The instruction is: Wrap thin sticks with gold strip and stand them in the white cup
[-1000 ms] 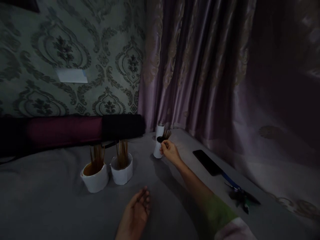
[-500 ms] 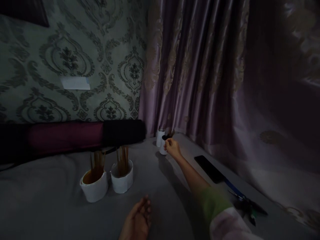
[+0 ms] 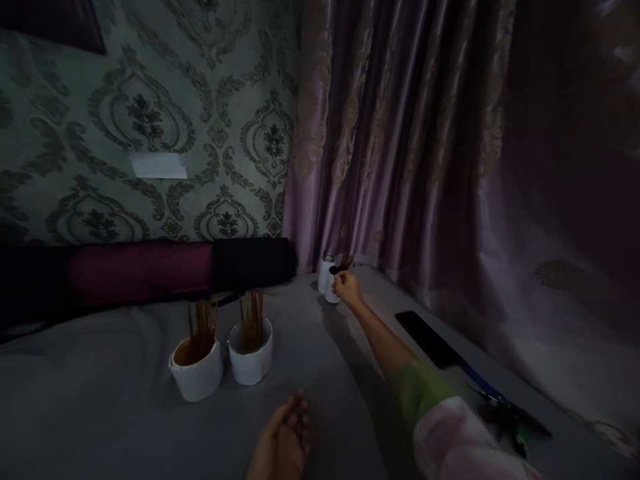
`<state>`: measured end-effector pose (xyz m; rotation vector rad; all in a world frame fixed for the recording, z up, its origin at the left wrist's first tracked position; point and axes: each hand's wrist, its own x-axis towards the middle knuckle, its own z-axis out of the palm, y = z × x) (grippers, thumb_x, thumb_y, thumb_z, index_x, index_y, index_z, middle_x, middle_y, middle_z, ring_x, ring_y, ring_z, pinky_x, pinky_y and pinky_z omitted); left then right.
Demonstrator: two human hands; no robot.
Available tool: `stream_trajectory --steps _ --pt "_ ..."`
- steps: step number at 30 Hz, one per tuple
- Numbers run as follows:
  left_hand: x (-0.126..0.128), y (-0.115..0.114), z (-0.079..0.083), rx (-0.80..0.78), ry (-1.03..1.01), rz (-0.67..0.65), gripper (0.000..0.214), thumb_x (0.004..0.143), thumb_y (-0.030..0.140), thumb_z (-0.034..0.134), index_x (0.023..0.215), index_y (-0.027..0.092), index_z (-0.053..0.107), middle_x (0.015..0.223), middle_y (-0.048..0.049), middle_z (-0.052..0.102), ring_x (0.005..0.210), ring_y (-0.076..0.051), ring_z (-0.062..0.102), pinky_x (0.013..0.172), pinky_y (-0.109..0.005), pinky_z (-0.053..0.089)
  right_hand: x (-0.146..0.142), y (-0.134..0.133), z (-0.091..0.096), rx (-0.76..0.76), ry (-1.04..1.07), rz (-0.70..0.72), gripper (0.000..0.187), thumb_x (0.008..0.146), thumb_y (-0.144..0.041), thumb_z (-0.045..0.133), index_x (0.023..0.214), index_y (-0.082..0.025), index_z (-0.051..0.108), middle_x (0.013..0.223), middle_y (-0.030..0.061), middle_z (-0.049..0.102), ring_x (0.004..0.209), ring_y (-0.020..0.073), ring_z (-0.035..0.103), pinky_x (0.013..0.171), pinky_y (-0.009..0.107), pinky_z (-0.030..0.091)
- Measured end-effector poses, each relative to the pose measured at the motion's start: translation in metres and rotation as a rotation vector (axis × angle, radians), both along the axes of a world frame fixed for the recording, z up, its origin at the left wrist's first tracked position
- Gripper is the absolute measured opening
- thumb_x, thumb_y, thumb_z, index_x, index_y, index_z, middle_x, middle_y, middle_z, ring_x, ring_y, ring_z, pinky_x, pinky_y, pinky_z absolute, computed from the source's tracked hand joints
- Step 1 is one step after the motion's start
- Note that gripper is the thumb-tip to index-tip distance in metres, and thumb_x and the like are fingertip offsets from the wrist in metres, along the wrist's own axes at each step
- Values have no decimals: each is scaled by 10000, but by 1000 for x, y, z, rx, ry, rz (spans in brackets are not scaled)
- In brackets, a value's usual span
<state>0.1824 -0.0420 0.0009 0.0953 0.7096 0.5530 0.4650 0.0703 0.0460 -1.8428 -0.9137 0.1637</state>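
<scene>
My right hand (image 3: 347, 288) reaches far across the grey cloth and is closed around a small white container (image 3: 331, 292) with thin sticks poking out of its dark top. A second small white container (image 3: 325, 271) stands right behind it, by the curtain. My left hand (image 3: 283, 440) rests low at the frame's bottom, fingers loosely curled; nothing shows in them. Ahead of it stand two white cups holding brown sticks: the left cup (image 3: 198, 373) and the right cup (image 3: 251, 357).
A dark phone (image 3: 428, 339) lies on the cloth at the right, with scissors (image 3: 505, 408) beyond it near my sleeve. A maroon-and-black bolster (image 3: 150, 272) runs along the patterned wall. Purple curtains (image 3: 425, 153) hang at the back right.
My right hand has carried the small white container farther away, up against the second one by the curtain. The left hand has stayed put.
</scene>
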Motion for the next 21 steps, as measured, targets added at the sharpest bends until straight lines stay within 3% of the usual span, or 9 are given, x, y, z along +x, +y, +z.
stream_trajectory --steps 14,21 --pt "0 0 7 4 8 -15 120 834 137 436 886 97 537 675 -26 582 533 -93 529 530 -215 381 4 8 -1 -29 12 -26 155 825 -219 429 886 -133 543 621 20 624 419 74 550 345 133 359" --pt "0 1 2 -4 -17 -24 116 829 137 444 894 106 535 692 -26 580 545 -93 527 531 -217 373 8 11 -4 -34 7 -26 157 825 -228 430 884 -136 542 629 20 632 428 74 555 348 132 360"
